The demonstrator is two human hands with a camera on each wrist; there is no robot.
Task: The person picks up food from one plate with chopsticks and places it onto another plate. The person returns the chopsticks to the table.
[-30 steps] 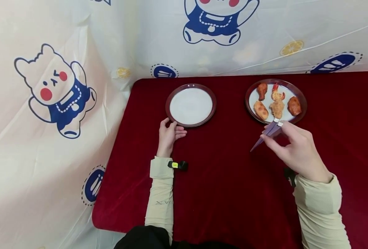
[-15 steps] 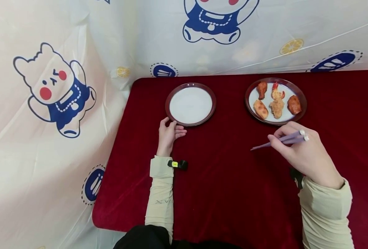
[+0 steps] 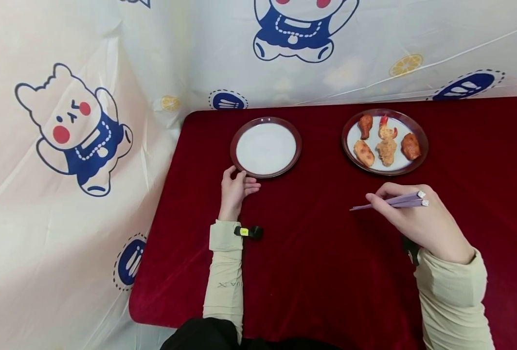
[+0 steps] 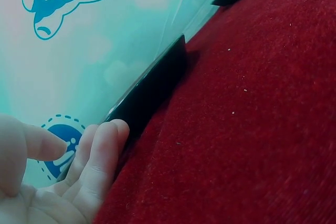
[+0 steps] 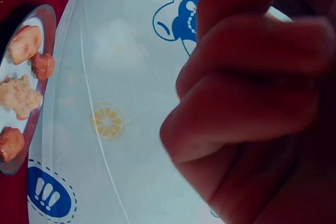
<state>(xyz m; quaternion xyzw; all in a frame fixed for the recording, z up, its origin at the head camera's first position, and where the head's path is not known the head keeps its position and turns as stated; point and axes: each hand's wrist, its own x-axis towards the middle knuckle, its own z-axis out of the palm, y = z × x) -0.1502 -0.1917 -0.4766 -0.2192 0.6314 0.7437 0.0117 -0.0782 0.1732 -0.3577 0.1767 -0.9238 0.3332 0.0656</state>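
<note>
clock taken from the head view, twelve pointing away from you. nearest, your pale sleeves (image 3: 455, 301) came in from six o'clock over the red tablecloth (image 3: 311, 272). your right hand (image 3: 418, 218) gripped a pair of lilac chopsticks (image 3: 400, 200); their long axis ran roughly three to nine, thin tips at nine. whether the tips touched the cloth could not be told. your left hand (image 3: 236, 192) grasped nothing: fingers loosely extended, touching the rim of the white plate (image 3: 265, 148) at about seven o'clock.

the governing relation: the food plate (image 3: 346, 146) lay at eleven o'clock from your right hand, near but apart, and at one o'clock from the tips, which therefore aimed past it. the right hand was the nearer. on that plate, the oval piece (image 3: 364, 153) and crumbed piece (image 3: 386, 151) sat on the near side, the glazed piece (image 3: 410, 146) at three, the prawn-like piece (image 3: 387, 130) and drumstick (image 3: 365, 126) on the far side.

for room, a broad stretch of cloth separated the two plates. the cloth's far edge ran just behind both, with the printed curtain (image 3: 197, 39) beyond at twelve.
</note>
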